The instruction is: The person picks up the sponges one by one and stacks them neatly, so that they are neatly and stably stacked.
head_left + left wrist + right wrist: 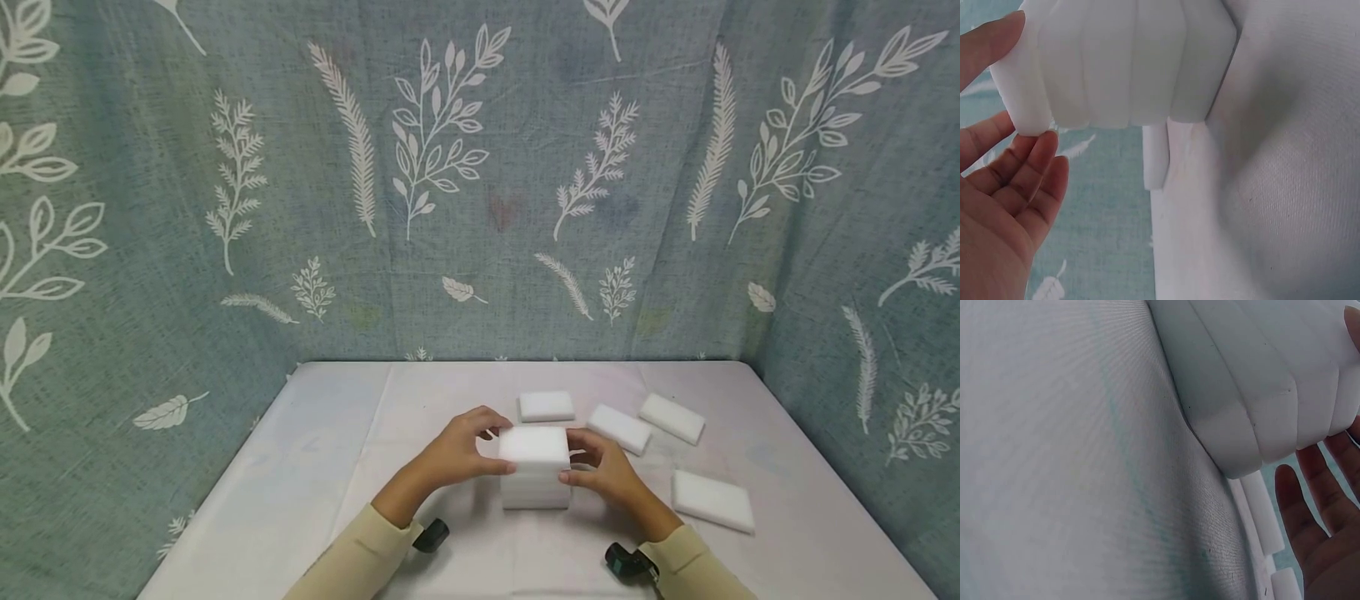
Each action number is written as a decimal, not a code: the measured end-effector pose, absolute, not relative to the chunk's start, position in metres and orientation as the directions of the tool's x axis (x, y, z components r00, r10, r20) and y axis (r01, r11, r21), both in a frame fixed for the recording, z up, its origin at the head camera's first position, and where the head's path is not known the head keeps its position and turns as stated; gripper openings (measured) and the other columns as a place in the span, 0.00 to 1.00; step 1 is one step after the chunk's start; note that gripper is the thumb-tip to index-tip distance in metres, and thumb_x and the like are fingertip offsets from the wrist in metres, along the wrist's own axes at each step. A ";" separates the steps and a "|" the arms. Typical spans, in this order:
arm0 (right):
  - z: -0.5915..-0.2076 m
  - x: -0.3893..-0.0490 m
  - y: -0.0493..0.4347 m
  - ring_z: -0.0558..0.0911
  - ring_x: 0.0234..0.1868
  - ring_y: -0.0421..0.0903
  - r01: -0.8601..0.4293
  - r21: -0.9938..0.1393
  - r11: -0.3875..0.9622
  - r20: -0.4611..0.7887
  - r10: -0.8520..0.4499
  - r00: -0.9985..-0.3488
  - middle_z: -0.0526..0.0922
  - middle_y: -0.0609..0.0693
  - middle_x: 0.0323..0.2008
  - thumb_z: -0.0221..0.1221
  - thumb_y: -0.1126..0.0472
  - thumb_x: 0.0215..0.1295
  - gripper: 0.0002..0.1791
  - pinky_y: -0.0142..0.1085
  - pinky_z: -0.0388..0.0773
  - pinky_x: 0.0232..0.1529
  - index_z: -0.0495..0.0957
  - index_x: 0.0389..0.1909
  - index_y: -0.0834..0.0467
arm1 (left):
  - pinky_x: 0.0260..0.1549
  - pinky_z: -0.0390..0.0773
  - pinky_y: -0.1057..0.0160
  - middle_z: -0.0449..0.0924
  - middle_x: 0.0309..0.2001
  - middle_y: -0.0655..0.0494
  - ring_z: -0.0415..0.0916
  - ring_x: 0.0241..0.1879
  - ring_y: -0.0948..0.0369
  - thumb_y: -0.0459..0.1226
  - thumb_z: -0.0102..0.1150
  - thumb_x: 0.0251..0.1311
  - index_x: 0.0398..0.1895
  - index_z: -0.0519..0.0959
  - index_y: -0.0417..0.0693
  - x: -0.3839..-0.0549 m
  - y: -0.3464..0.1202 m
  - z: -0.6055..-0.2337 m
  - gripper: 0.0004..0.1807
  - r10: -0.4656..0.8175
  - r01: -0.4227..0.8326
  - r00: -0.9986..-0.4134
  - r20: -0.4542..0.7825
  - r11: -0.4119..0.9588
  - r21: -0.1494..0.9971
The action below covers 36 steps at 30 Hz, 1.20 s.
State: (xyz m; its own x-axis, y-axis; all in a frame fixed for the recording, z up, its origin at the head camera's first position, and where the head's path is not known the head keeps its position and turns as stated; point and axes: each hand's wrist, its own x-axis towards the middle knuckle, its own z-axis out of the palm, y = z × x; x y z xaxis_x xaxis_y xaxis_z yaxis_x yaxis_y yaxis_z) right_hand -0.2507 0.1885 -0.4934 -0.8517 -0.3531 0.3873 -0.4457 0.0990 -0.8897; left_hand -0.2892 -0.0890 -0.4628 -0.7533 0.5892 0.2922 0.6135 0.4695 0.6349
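Observation:
A stack of several white sponge blocks (536, 492) stands on the table, their long edges layered neatly in the left wrist view. My left hand (467, 450) holds the top sponge (534, 446) at its left end, thumb on the near face and fingers behind; the left wrist view shows the thumb (997, 40) on that sponge. On the opposite end my right hand (606, 471) grips the upper stack, its thumb on the near side and its fingers at the far side. In the right wrist view, fingertips (1310, 459) touch the blocks' far edges, while the thumb is partly cut off.
Loose white sponges lie around the stack: one behind it (546, 406), two at the back right (618, 429) (672, 418), and another at the right (712, 501). A white cloth covers the table (315, 475). Leaf-patterned blue-green curtains (510, 183) enclose its back and sides.

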 end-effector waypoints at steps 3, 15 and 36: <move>-0.492 -0.250 0.188 0.79 0.47 0.61 -0.435 -0.893 0.113 0.374 -0.347 -0.860 0.79 0.63 0.46 0.70 0.73 0.48 0.31 0.64 0.72 0.50 0.72 0.56 0.74 | 0.50 0.78 0.59 0.74 0.48 0.66 0.74 0.48 0.65 0.52 0.75 0.46 0.53 0.78 0.51 -0.288 -0.088 -0.463 0.31 0.592 0.615 -0.751 0.292 0.467 0.635; -0.490 -0.249 0.188 0.78 0.48 0.65 -0.433 -0.890 0.144 0.364 -0.349 -0.864 0.79 0.63 0.47 0.71 0.72 0.49 0.33 0.56 0.77 0.50 0.71 0.58 0.73 | 0.49 0.78 0.58 0.74 0.48 0.67 0.73 0.47 0.66 0.55 0.75 0.46 0.53 0.78 0.50 -0.286 -0.086 -0.463 0.33 0.592 0.627 -0.749 0.296 0.492 0.604; -0.493 -0.249 0.188 0.77 0.49 0.64 -0.446 -0.884 0.138 0.379 -0.346 -0.858 0.79 0.63 0.47 0.72 0.72 0.49 0.33 0.59 0.76 0.50 0.71 0.58 0.74 | 0.48 0.78 0.61 0.74 0.47 0.67 0.73 0.47 0.65 0.56 0.74 0.46 0.55 0.79 0.47 -0.280 -0.084 -0.461 0.35 0.585 0.623 -0.759 0.287 0.521 0.584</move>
State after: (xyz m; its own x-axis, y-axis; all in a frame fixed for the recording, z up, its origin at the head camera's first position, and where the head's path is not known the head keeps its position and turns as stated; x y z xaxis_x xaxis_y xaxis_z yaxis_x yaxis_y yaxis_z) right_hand -0.2493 0.1882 -0.4927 -0.8584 -0.3458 0.3790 -0.4460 0.1377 -0.8844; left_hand -0.2804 -0.0842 -0.4613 -0.7587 0.5848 0.2869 0.6226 0.5214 0.5836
